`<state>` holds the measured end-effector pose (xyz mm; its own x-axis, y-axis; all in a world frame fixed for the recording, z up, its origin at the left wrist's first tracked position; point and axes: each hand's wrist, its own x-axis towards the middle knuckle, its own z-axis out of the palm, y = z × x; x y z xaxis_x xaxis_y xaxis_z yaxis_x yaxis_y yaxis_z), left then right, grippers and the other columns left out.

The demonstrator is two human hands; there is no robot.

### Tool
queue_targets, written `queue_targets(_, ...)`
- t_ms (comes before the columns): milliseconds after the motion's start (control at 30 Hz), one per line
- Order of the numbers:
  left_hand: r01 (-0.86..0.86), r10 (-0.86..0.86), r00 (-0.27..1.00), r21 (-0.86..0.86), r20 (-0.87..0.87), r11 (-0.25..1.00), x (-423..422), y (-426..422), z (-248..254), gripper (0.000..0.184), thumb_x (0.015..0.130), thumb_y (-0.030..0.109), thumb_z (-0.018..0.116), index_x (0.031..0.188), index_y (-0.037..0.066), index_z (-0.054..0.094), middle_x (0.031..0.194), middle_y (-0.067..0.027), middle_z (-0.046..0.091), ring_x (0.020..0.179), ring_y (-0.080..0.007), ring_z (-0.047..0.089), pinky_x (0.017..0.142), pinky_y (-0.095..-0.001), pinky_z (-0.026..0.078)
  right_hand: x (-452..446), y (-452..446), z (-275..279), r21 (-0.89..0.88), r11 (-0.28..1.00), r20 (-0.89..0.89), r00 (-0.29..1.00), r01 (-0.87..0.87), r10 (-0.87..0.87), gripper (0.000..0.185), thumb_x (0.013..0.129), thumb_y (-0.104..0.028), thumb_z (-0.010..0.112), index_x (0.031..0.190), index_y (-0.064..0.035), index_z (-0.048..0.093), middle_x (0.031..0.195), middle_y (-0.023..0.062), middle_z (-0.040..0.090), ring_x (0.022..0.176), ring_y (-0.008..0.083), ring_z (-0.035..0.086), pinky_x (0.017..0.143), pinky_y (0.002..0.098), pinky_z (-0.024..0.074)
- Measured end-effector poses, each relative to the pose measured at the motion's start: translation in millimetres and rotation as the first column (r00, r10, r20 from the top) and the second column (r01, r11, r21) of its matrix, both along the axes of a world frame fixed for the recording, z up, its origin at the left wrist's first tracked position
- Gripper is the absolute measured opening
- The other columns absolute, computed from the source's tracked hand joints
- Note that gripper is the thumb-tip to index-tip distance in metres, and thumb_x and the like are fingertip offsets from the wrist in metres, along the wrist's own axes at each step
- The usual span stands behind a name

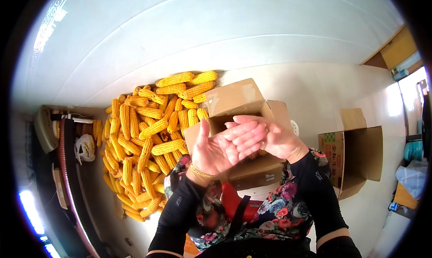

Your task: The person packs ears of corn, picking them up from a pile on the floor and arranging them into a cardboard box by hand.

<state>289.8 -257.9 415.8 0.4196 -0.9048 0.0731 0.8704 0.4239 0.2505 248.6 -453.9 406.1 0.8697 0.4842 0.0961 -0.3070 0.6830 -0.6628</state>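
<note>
Both of my hands are raised over an open cardboard box (pixel 247 174), with the fingers meeting. My left hand (pixel 220 145) shows its palm, its thumb spread and its fingers stretched to the right; a gold bracelet circles the wrist. My right hand (pixel 282 140) touches the left fingertips, its own fingers extended and partly overlapped by them. Neither hand holds anything I can see. Beneath them, the box's flaps stand outward, and a little yellow corn shows inside; most of the interior is hidden by my hands. A large heap of yellow corn cobs (pixel 148 123) lies left of the box.
A second cardboard box (pixel 337 163) lies open on the right. At left, a white plastic bag (pixel 84 148) sits beside dark furniture (pixel 72 190). A pale wall (pixel 216 28) runs along the far side. Part of a white perforated object (pixel 294 127) shows behind the near box.
</note>
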Motion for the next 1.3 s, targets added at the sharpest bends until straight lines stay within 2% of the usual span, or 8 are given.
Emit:
queue_targets(300,-0.214,0.197,0.977,0.359,0.084,0.909,-23.4,-36.7,-27.0,0.077,0.100,0.059,0.027,0.155,0.007,0.014,0.162,-0.0088,0.015,0.147,-0.0220,0.019,0.119,-0.0363,0.014,18.1,38.9,-62.9,-0.701,0.478,0.039,0.698,0.528,-0.715,0.061,0.101,-0.039,0.048,0.147,-0.0030,0.031,0.141,0.0208,0.047,0.126,0.0285,0.047,0.109,0.0372,0.0347)
queue_targets(400,-0.274,0.209,0.959,0.450,0.190,0.850,-50.9,-47.9,-43.5,0.063,0.105,0.047,0.024,0.155,0.009,0.014,0.161,-0.0064,0.018,0.146,-0.0189,0.019,0.119,-0.0344,0.013,14.9,21.2,-61.0,-0.437,0.787,-0.401,0.690,0.435,-0.603,0.074,0.101,-0.052,0.038,0.152,-0.0027,0.018,0.155,0.0183,0.026,0.143,0.0292,0.026,0.115,0.0404,0.0243)
queue_targets(567,-0.381,0.396,0.912,0.573,0.104,0.726,-10.7,-34.4,-51.1,0.064,0.104,0.047,0.033,0.154,0.009,0.019,0.158,-0.0026,0.024,0.145,-0.0174,0.021,0.118,-0.0337,0.018,-7.9,76.2,-36.7,-0.733,0.557,0.210,0.908,0.392,-0.363,0.084,0.101,-0.056,0.033,0.153,0.0010,-0.001,0.161,0.0188,-0.009,0.149,0.0258,-0.009,0.120,0.0369,0.0021)
queue_targets(733,-0.501,0.071,0.767,0.526,0.637,0.687,-32.9,-39.1,-55.0,0.061,0.107,0.038,0.021,0.155,0.005,0.002,0.163,-0.0078,-0.001,0.149,-0.0197,-0.002,0.120,-0.0328,0.005,23.0,58.6,-30.0,-0.545,0.735,-0.224,0.776,0.402,-0.590,0.083,0.100,-0.051,0.041,0.154,-0.0014,0.001,0.162,0.0138,0.001,0.149,0.0223,-0.002,0.120,0.0353,0.0040)
queue_targets(867,-0.485,0.361,0.873,0.496,0.328,0.721,-22.5,-43.7,-73.7,0.060,0.107,0.037,0.024,0.155,0.007,0.007,0.162,-0.0093,0.012,0.149,-0.0212,0.010,0.120,-0.0327,0.011,4.1,76.2,-42.2,-0.597,0.668,0.013,0.839,0.443,-0.545,0.082,0.100,-0.054,0.039,0.154,-0.0016,0.006,0.162,0.0160,0.004,0.149,0.0244,0.001,0.120,0.0380,0.0046)
queue_targets(933,-0.652,0.173,0.681,0.482,0.712,0.586,-8.3,-16.8,-89.1,0.057,0.107,0.034,0.028,0.154,0.004,0.017,0.159,-0.0082,0.020,0.146,-0.0197,0.019,0.118,-0.0318,0.018,-4.7,97.6,-43.4,-0.516,0.701,0.146,0.858,0.491,-0.493,0.082,0.100,-0.053,0.042,0.154,-0.0018,0.008,0.162,0.0151,0.003,0.149,0.0245,0.001,0.120,0.0375,0.0046)
queue_targets(1100,-0.421,0.198,0.899,0.645,0.391,0.638,-41.1,-48.7,-69.2,0.060,0.106,0.041,0.029,0.154,0.006,0.019,0.158,-0.0081,0.023,0.145,-0.0190,0.023,0.117,-0.0328,0.021,23.5,59.0,-28.9,-0.499,0.727,-0.236,0.733,0.472,-0.638,0.084,0.099,-0.051,0.046,0.154,-0.0003,0.008,0.161,0.0165,0.008,0.148,0.0245,0.008,0.120,0.0370,0.0076)
queue_targets(1300,-0.444,0.420,0.885,0.629,0.199,0.637,1.1,-37.9,-40.5,0.057,0.107,0.040,0.030,0.156,0.015,0.018,0.157,-0.0029,0.027,0.143,-0.0172,0.025,0.116,-0.0320,0.021,2.1,85.3,-24.6,-0.506,0.732,0.137,0.881,0.456,-0.454,0.087,0.100,-0.054,0.040,0.153,0.0006,-0.002,0.160,0.0174,0.011,0.148,0.0248,0.010,0.119,0.0358,0.0108)
